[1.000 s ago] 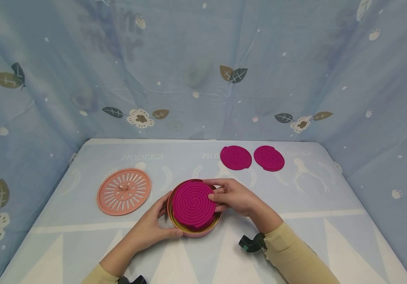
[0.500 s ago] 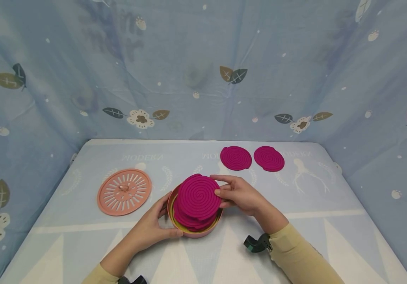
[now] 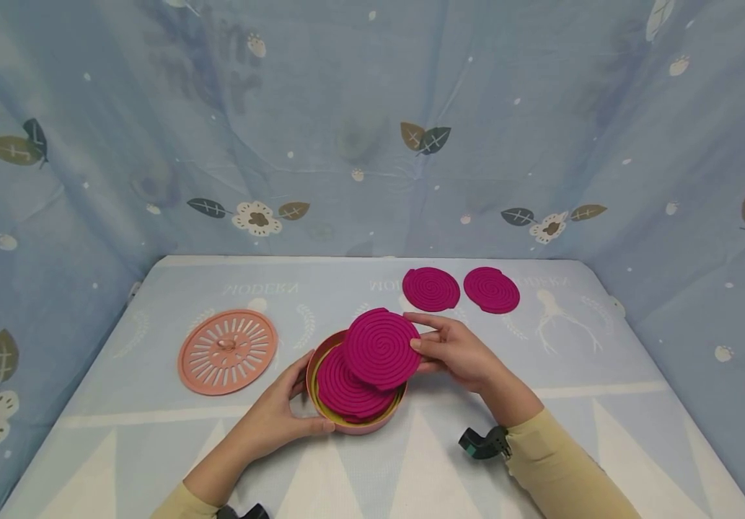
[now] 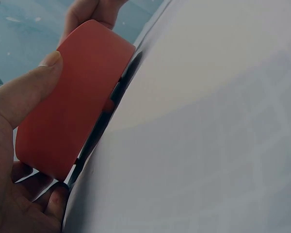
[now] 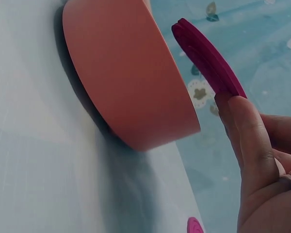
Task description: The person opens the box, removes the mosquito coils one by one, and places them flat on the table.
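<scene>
In the head view, a round coral-pink tin (image 3: pixel 362 428) with a yellowish inside stands on the table. My left hand (image 3: pixel 281 407) grips its left side, thumb at the front; the left wrist view has the thumb on the tin's wall (image 4: pixel 80 102). A magenta spiral mosquito coil (image 3: pixel 346 393) lies inside; whether more lie under it is hidden. Above the tin's far right rim, my right hand (image 3: pixel 456 353) pinches another magenta mosquito coil (image 3: pixel 380 347) by its right edge. In the right wrist view this coil (image 5: pixel 211 60) is tilted and apart from the tin.
A coral slotted lid (image 3: pixel 228 367) with a small ring handle lies to the left. Two more magenta coils, one left (image 3: pixel 431 290) and one right (image 3: pixel 492 290), lie flat side by side at the back. Patterned blue curtains (image 3: pixel 359 94) surround the table.
My right hand has lifted the mosquito coil out of the tin and moved it right and away from me, uncovering the one below. The left hand has stayed on the tin.
</scene>
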### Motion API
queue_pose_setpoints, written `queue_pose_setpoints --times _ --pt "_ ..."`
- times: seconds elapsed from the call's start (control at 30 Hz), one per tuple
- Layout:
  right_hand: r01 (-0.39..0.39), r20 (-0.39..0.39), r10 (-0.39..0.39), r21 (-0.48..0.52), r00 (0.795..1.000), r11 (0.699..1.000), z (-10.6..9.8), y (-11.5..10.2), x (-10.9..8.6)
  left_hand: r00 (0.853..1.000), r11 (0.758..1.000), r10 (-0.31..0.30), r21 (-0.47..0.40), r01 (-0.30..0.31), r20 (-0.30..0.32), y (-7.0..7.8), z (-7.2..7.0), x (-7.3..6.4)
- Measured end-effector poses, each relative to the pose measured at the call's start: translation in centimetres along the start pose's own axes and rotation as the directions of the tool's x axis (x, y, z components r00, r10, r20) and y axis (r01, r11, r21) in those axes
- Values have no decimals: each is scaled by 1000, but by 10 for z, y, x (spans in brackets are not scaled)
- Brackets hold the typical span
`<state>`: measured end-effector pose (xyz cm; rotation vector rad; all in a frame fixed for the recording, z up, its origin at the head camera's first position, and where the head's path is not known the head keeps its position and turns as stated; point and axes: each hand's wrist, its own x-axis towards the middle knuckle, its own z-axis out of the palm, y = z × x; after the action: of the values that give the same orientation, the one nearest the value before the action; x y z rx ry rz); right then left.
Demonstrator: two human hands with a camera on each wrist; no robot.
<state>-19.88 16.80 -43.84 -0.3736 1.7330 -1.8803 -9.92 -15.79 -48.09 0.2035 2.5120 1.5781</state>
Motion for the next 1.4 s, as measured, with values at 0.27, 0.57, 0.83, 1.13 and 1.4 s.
queue_pose_setpoints --times 0.27,0.57,0.83,1.13,1.4 --pt "4 -44 -4 -6 999 1000 -10 -2 -6 1000 1000 -6 3 6 -1 0 0 0" --pt "20 -109 -19 13 994 1000 -25 -3 -15 1000 1000 -6 7 6 -4 0 1 -1" --pt "38 -158 -33 28 987 999 -38 -3 -21 1000 1000 6 14 -6 -3 -1 1 0" --pt "27 -230 -18 34 973 999 -53 -4 -27 1000 1000 13 23 -13 -1 -1 0 -1" --pt "54 -255 -36 67 966 996 -66 -1 -30 1000 1000 16 22 -16 -6 -2 1 -1"
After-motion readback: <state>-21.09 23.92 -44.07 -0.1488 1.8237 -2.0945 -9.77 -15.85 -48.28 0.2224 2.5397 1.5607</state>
